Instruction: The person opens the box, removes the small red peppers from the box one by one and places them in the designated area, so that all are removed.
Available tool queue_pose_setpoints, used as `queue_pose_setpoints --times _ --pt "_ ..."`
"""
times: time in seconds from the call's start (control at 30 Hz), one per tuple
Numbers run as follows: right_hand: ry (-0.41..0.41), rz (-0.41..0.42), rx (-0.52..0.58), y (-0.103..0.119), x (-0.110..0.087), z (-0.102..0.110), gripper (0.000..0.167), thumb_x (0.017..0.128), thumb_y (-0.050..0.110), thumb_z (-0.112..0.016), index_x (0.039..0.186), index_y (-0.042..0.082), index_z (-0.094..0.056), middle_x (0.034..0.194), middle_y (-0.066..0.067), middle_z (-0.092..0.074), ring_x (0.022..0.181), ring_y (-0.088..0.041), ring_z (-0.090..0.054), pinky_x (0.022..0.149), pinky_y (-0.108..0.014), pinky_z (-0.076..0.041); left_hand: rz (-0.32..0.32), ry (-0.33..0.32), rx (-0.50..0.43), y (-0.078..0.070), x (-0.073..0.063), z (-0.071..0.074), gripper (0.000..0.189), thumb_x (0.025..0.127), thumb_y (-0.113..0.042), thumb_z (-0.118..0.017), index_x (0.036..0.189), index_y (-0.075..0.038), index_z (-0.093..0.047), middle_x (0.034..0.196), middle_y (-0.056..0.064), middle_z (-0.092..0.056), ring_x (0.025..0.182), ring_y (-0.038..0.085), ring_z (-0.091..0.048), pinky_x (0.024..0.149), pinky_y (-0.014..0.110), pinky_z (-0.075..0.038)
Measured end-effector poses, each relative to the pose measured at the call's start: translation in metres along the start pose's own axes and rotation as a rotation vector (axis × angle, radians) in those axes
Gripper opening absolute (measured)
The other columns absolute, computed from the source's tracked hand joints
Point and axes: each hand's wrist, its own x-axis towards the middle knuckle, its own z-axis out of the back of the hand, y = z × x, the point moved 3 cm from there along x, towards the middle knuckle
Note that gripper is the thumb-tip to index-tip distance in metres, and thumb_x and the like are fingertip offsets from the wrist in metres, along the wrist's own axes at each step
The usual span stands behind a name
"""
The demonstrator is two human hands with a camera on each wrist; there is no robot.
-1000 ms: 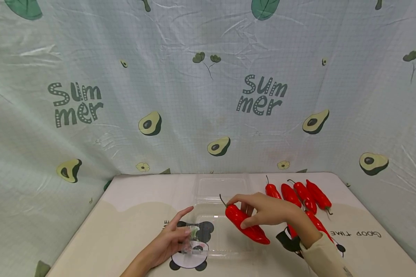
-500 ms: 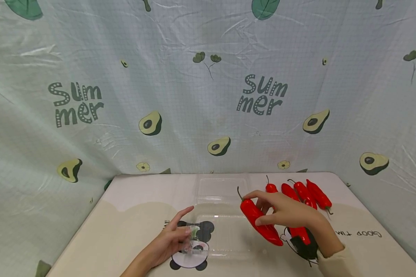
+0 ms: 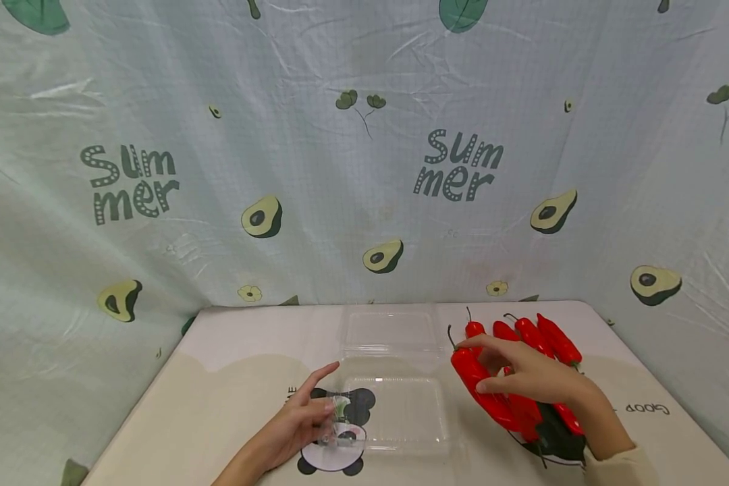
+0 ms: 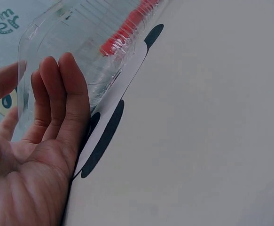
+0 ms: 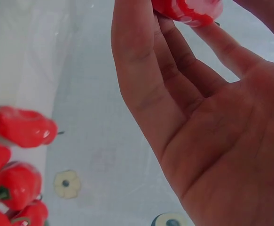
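Note:
My right hand (image 3: 528, 371) holds a long red chili pepper (image 3: 470, 378) between thumb and fingers, its thin dark stem pointing up. In the right wrist view, part of the held chili pepper (image 5: 193, 10) shows at the fingertips. My left hand (image 3: 291, 422) pinches the left wall of a clear plastic box (image 3: 403, 412), with the index finger stretched out. The left wrist view has this hand's curled fingers (image 4: 73, 99) against the see-through wall. The box's lid (image 3: 391, 329) lies folded open behind the base.
Several more red chili peppers (image 3: 560, 341) lie at the back right of the table (image 3: 237, 378), some partly behind the right hand. A printed panda (image 3: 334, 449) lies under the box's left side. A pale sheet with avocado prints (image 3: 383, 256) hangs behind.
My right hand has moved to the right with the chili pepper, from above the box to beside the other peppers. The left hand stays at the box's left wall.

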Motion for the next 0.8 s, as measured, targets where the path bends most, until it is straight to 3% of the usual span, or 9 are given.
queue_pose_setpoints --times 0.17,0.4,0.53,0.8 --pt "-0.023 -0.011 0.012 -0.012 -0.006 0.007 0.065 0.091 0.031 -0.077 0.150 0.023 -0.049 0.138 -0.012 -0.061 0.124 -0.030 -0.055 0.086 -0.037 -0.055 0.000 -0.006 -0.003 0.001 0.000 0.001 0.075 0.105 -0.006 -0.049 0.165 -0.033 -0.012 0.090 -0.006 -0.052 0.079 0.006 -0.053 0.073 0.023 -0.049" --pt "-0.057 -0.049 -0.005 -0.027 -0.014 0.020 0.063 0.092 0.031 -0.076 0.149 0.023 -0.050 0.125 -0.013 -0.063 0.109 -0.028 -0.059 0.077 -0.035 -0.058 0.008 -0.013 0.002 0.001 0.000 0.001 0.075 0.106 -0.007 -0.050 0.164 -0.034 -0.012 0.090 -0.005 -0.052 0.079 0.006 -0.053 0.072 0.023 -0.048" --pt "-0.085 -0.100 0.015 -0.037 -0.019 0.027 0.066 0.090 0.030 -0.078 0.150 0.021 -0.049 0.127 -0.015 -0.064 0.113 -0.030 -0.058 0.075 -0.036 -0.059 0.012 -0.016 0.002 0.001 0.000 0.001 0.076 0.106 -0.007 -0.050 0.165 -0.034 -0.011 0.090 -0.005 -0.052 0.078 0.006 -0.053 0.072 0.023 -0.048" --pt "-0.111 -0.113 0.018 -0.050 -0.033 0.041 0.068 0.091 0.023 -0.076 0.151 0.013 -0.046 0.132 -0.019 -0.062 0.117 -0.030 -0.058 0.079 -0.042 -0.059 0.006 -0.011 0.014 0.001 0.001 0.001 0.075 0.105 -0.008 -0.051 0.165 -0.033 -0.012 0.089 -0.005 -0.052 0.076 0.006 -0.051 0.072 0.025 -0.048"
